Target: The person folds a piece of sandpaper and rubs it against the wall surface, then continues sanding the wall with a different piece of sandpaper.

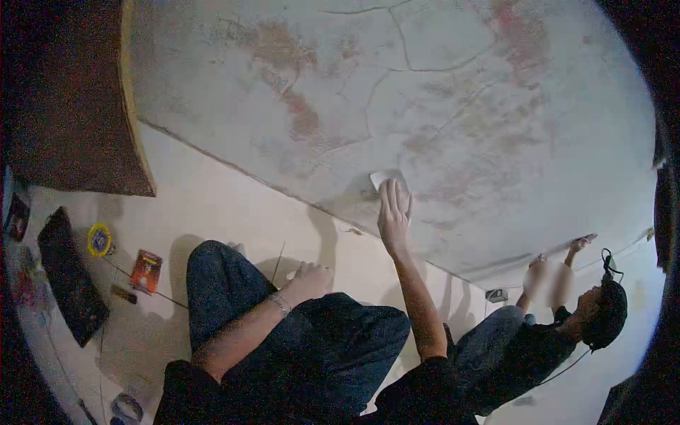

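Pressed against the patchy, cracked wall (453, 212), my right hand (394, 211) holds a pale sheet (383, 180) flat under its fingers. The sheet's corner sticks out past the fingertips, near the bottom part of the wall. Reddish and brown stains mark the wall above and beside it. My left hand (312, 279), with a bracelet at the wrist, rests over my legs with its fingers curled; what it holds, if anything, is too small to make out.
A co-worker (524, 354) in a dark cap sits at the right, hands near the wall. On the tiled floor (212, 191) at the left lie a yellow ring-shaped roll (100, 240), a red packet (146, 272) and a long dark object (71, 276). A brown panel (78, 99) stands upper left.
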The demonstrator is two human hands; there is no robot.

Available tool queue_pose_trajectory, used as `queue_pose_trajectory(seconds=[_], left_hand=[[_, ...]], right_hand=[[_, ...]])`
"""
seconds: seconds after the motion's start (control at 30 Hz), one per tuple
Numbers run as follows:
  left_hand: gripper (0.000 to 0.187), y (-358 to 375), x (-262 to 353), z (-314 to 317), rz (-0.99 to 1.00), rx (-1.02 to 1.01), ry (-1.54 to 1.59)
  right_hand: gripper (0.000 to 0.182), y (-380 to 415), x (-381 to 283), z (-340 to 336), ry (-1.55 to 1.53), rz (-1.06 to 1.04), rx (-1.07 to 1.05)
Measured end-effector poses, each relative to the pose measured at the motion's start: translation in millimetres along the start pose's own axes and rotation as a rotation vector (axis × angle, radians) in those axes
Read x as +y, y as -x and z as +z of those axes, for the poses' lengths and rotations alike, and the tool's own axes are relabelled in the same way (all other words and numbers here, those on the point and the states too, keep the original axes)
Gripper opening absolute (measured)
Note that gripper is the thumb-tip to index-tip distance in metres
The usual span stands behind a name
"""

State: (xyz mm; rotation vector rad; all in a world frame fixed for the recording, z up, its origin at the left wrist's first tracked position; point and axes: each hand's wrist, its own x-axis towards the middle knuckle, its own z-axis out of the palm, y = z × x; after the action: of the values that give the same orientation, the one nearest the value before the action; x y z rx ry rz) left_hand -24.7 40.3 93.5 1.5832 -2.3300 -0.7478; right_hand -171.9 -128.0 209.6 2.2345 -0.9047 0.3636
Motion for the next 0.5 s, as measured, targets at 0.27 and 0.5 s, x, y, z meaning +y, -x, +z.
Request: queue_pose_trajectory(seconds=[0.27, 0.5], left_hand=[[0.052, 1.5, 4.3, 2.9, 0.025, 0.615, -0.215], [0.053, -0.1, 3.4, -11.0, 0.008, 0.677, -0.275]], right_hand=[[0.048, 90.7, -66.1, 22.2, -0.546, -0.040, -0.259], [0.033, 105.7, -124.2, 5.8, -1.143, 0.206, 0.059]])
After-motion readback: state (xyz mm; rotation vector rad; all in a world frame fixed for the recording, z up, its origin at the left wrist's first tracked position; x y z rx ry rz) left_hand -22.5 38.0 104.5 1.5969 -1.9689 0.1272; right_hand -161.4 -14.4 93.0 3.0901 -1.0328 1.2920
